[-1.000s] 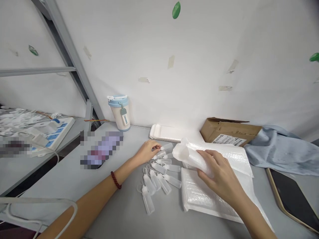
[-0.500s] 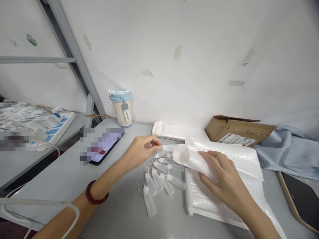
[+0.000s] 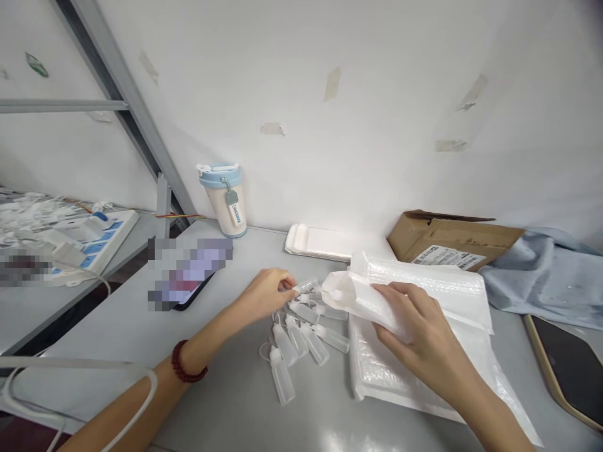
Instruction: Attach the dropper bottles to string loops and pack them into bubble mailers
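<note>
My left hand (image 3: 269, 292), with a dark red beaded bracelet at the wrist, pinches the tip end of a small clear dropper bottle (image 3: 307, 286) at the back of the pile. Several more translucent dropper bottles (image 3: 282, 376) with looped cap straps lie on the grey table before it. My right hand (image 3: 417, 326) is closed around a small white bubble mailer (image 3: 365, 300). The mailer's mouth gapes toward the left, and a pale bottle tip shows inside it. Beneath the right hand lie larger white bubble mailers (image 3: 377, 370).
A blue-lidded cup (image 3: 223, 204) stands by the wall, with a phone (image 3: 195, 276) in front of it. A white stack (image 3: 325, 243), a cardboard box (image 3: 452, 242) and a blue cloth (image 3: 541, 276) line the back. Another phone (image 3: 565, 370) lies right; a white cable (image 3: 80, 363) crosses lower left.
The bottle held at the mailer's mouth has gone inside. My left hand has let it go, drawn back slightly and taken hold of another bottle. My right hand keeps its hold on the mailer.
</note>
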The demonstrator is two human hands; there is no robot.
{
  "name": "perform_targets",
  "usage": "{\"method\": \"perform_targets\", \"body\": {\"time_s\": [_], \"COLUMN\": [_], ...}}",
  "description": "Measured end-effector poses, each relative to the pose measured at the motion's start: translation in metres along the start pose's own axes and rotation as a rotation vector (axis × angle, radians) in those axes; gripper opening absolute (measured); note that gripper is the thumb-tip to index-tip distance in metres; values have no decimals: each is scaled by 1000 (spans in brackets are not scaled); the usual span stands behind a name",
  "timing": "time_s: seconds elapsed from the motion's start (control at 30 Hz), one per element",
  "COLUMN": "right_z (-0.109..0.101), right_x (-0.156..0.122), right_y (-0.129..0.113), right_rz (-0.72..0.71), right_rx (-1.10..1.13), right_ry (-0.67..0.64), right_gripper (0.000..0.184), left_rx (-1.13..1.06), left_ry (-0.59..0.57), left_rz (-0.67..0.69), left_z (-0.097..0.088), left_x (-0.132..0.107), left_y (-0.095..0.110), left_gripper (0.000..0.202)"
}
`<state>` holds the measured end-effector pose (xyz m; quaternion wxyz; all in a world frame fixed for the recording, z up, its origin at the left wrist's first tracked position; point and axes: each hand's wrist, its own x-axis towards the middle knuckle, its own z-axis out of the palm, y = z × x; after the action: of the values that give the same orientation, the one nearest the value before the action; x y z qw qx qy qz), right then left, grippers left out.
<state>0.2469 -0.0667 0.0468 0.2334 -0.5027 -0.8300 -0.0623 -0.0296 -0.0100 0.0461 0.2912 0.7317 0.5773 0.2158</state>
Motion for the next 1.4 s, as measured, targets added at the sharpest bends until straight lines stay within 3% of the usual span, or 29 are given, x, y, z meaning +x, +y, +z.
{"method": "perform_targets", "body": {"time_s": [0.13,0.3,0.53,0.73,0.83,0.93,1.07,1.17,1.3,1.33,1.4], "right_z": [1,1,0,-1,-2,-1,0,-2,-5,-6,-6], "right_x": [0,0,1,2,1,1,1,1,0,0,1], "right_y": [1,1,-3,-3,-7,-14,-21,-16,0,3,8], "right_rz": [-15,-5,-13,-10,-8,-26,-78,-72,21,43,73], "right_rx": [-14,-38,-7,0,25,83,108,99,59,57,59], "right_ry": [-13,-22,-30,-40,-51,-86,-103,-70,34,52,68], "right_gripper": [45,45,46,47,48,49,49,49,47,46,45], "left_rx": [14,-61,-87,-143,-190,-232,-221,-308,-344,-296,-202], "left_ry": [-44,16,-174,-74,-79,-94,-56,-14,216,232,148], "left_rz": [15,90,169,178,179,221,392,401,177,169,222], "left_z": [8,-13,-30,-44,-34,-8,20,20,11,11,12], "left_x": [1,-4,-19,-19,-18,-21,-29,-30,-17,-12,-4], "left_y": [-7,3,25,22,21,26,35,35,19,14,6], "left_gripper": [21,24,19,21,19,17,21,22,22,21,20]}}
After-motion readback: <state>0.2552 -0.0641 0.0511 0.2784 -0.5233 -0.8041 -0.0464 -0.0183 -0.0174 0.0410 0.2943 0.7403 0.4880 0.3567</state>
